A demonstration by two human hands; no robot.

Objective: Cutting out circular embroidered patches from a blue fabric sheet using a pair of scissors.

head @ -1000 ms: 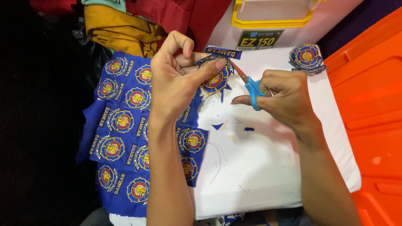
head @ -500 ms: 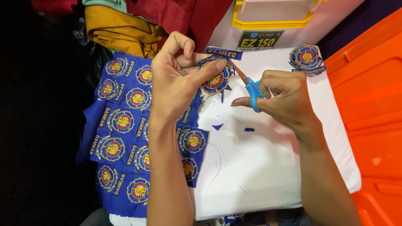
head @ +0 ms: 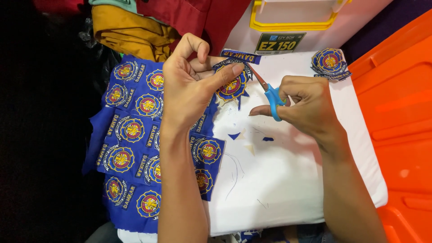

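Scissors (head: 270, 94) in the right hand (head: 306, 108) trim a badge (head: 231, 85) pinched by left hand (head: 193, 85) fingers; few cut badges (head: 330, 63) upper right, uncut sheet (head: 135, 139) left mostly remaining.

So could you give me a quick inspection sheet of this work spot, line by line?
Surface: white board with loose threads and small blue fabric scraps.
Job's things: round embroidered patch pinched in the left hand; blue-handled scissors in the right hand, blades at the patch edge.
Clutter: blue sheet of uncut patches at left; stack of cut patches at the far right of the board; a strip patch.
Hands: both bare, both holding.
Cables: nothing seen.
Surroundings: orange plastic bin, white box with yellow handle, yellow and red cloth.
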